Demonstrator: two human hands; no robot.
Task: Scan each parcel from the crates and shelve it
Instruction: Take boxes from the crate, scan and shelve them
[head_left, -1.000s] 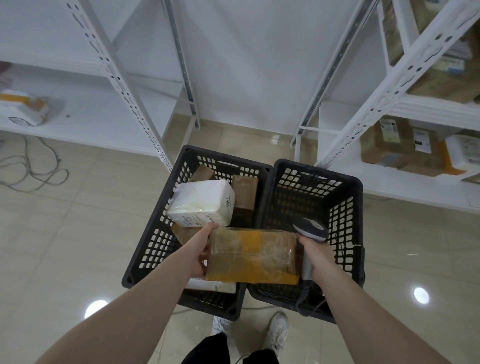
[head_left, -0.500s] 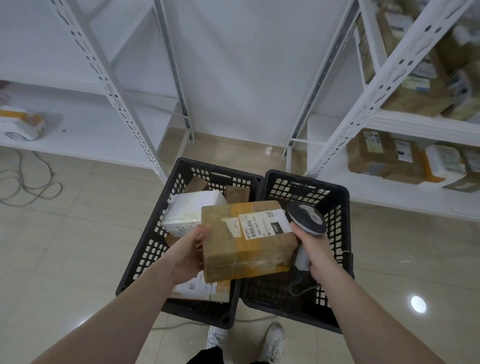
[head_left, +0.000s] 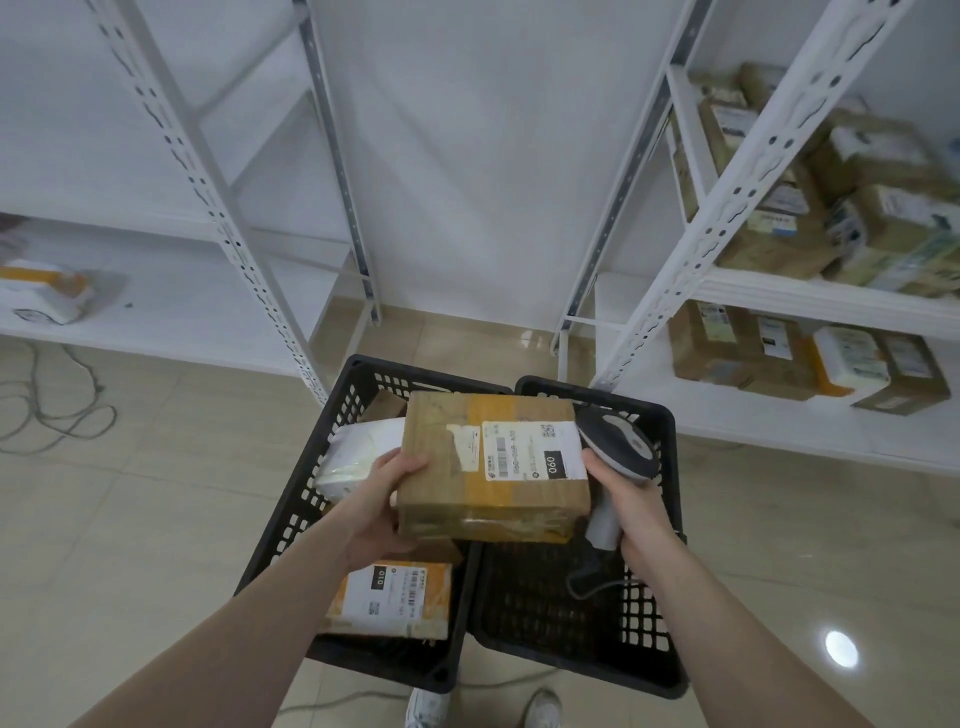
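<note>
My left hand (head_left: 382, 499) grips the left edge of a brown cardboard parcel (head_left: 447, 499), held level above two black crates with its white shipping label (head_left: 530, 449) facing up. Beside the parcel's right edge, my right hand (head_left: 626, 501) grips a grey barcode scanner (head_left: 618, 449) whose head sits next to the label. The left crate (head_left: 291, 514) holds a white parcel (head_left: 358, 452), an orange-and-white labelled parcel (head_left: 395, 597) and a brown one at the back. In the right crate (head_left: 660, 587) I see only the scanner's cable.
A white shelf rack (head_left: 779, 431) on the right carries several cardboard parcels on two levels. The left rack (head_left: 171, 322) holds one white-and-orange parcel (head_left: 41, 291). A cable (head_left: 52, 410) lies coiled on the tiled floor at left. My shoes show below the crates.
The parcel has been lifted out of the left crate and turned label-up. The scanner has risen beside its right edge. My view has tilted upward, showing more of the shelves.
</note>
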